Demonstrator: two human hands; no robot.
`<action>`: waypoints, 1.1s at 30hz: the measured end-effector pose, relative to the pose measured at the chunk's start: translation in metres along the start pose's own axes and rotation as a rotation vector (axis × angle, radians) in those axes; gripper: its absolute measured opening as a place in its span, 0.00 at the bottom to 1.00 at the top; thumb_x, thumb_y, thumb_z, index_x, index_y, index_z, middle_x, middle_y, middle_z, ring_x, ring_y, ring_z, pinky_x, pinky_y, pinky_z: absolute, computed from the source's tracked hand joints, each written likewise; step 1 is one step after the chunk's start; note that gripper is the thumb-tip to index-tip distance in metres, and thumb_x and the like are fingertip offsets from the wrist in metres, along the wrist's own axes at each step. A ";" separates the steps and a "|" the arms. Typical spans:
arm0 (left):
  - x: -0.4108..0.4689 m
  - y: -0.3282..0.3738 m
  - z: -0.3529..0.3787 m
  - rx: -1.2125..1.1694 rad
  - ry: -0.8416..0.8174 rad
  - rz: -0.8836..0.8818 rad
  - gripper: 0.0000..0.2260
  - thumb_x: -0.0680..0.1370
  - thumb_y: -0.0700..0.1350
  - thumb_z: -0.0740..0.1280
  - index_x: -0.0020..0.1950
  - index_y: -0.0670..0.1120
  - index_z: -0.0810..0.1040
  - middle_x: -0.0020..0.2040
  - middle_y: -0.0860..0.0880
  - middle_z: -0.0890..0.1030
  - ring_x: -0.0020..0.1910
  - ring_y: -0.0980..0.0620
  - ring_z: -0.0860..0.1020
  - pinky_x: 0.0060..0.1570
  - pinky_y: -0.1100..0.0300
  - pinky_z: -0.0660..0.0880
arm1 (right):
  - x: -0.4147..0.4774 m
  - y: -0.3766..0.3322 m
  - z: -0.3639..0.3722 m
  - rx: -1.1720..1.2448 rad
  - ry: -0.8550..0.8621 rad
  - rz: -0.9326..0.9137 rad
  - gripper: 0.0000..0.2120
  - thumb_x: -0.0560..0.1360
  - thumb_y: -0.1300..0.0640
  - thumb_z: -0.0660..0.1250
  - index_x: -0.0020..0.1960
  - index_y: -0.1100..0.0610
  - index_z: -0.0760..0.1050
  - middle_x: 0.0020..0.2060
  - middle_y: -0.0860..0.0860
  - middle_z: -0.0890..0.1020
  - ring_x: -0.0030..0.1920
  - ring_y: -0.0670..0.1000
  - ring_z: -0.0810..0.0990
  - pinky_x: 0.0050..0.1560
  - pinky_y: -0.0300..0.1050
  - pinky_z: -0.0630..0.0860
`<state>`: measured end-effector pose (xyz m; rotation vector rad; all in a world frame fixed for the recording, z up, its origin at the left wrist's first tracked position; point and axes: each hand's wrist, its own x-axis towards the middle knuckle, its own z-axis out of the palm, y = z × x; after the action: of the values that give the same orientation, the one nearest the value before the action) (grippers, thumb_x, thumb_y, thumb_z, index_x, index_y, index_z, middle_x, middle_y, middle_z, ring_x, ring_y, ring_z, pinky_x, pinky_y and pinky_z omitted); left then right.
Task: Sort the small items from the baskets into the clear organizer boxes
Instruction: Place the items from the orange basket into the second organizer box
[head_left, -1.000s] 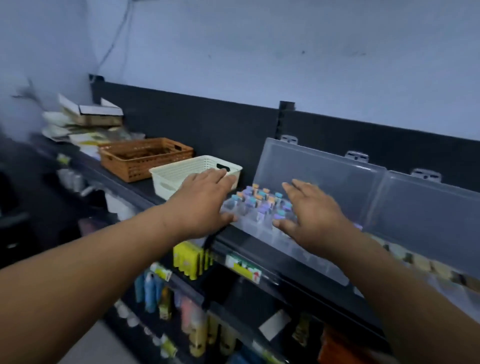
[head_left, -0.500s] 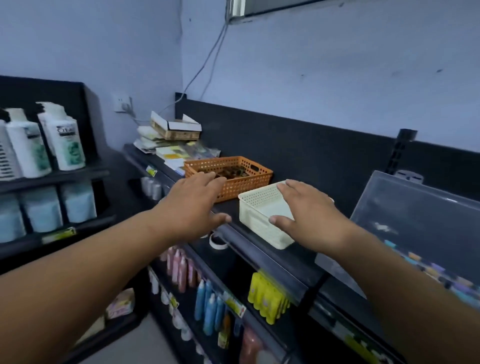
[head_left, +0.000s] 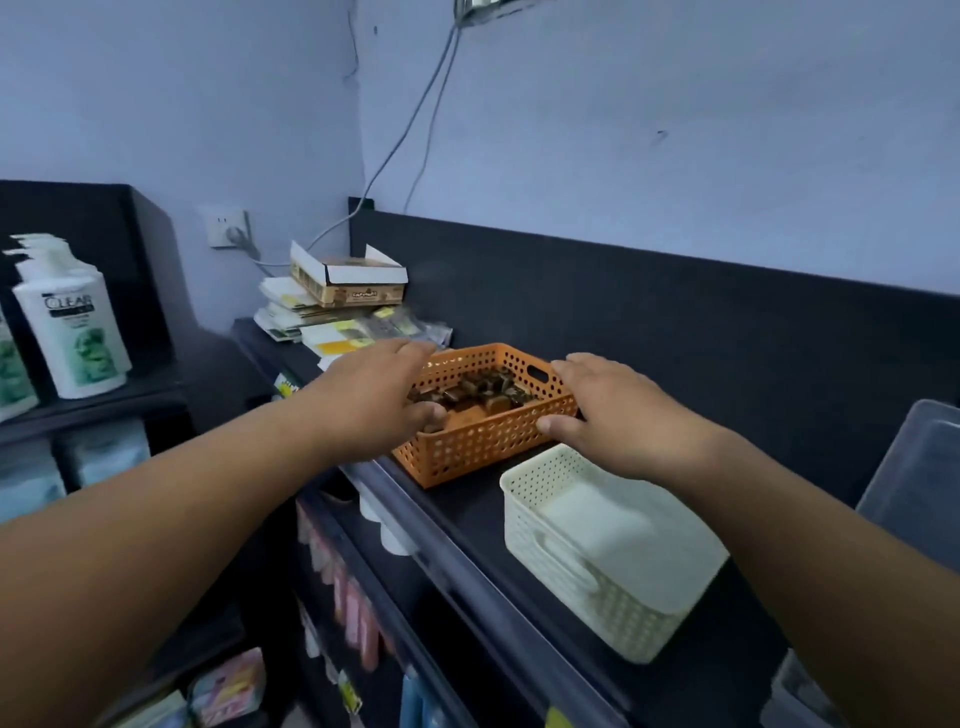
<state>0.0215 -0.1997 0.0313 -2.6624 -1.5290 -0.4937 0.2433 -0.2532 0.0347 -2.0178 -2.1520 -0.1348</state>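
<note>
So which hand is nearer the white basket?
Right. The right hand is just behind the white basket; the left hand is over the left end of the orange basket.

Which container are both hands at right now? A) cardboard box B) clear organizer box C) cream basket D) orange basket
D: the left hand and right hand flank the two ends of the orange basket; the cream basket sits nearer, below the right forearm.
</note>
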 end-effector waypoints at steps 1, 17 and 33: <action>0.010 -0.005 0.004 -0.011 -0.013 0.001 0.32 0.77 0.55 0.65 0.76 0.49 0.56 0.74 0.48 0.64 0.72 0.48 0.63 0.68 0.54 0.63 | 0.009 0.002 0.003 0.007 -0.019 0.009 0.28 0.77 0.40 0.61 0.73 0.51 0.63 0.70 0.48 0.68 0.70 0.52 0.66 0.69 0.53 0.65; 0.186 -0.088 0.088 -0.085 -0.780 0.320 0.28 0.70 0.49 0.74 0.68 0.59 0.69 0.62 0.58 0.75 0.51 0.58 0.77 0.49 0.60 0.77 | 0.137 -0.007 0.060 0.032 -0.133 0.275 0.33 0.76 0.42 0.65 0.76 0.49 0.58 0.74 0.48 0.63 0.72 0.50 0.64 0.69 0.47 0.64; 0.254 -0.107 0.128 -0.259 -1.084 0.597 0.10 0.77 0.51 0.66 0.58 0.56 0.77 0.55 0.55 0.78 0.54 0.56 0.75 0.57 0.55 0.71 | 0.196 -0.034 0.093 -0.004 -0.351 0.593 0.18 0.72 0.51 0.73 0.60 0.50 0.75 0.51 0.48 0.79 0.52 0.50 0.77 0.50 0.46 0.77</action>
<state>0.0820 0.0913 -0.0312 -3.5649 -0.5739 0.9809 0.1915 -0.0455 -0.0148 -2.7415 -1.6000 0.3190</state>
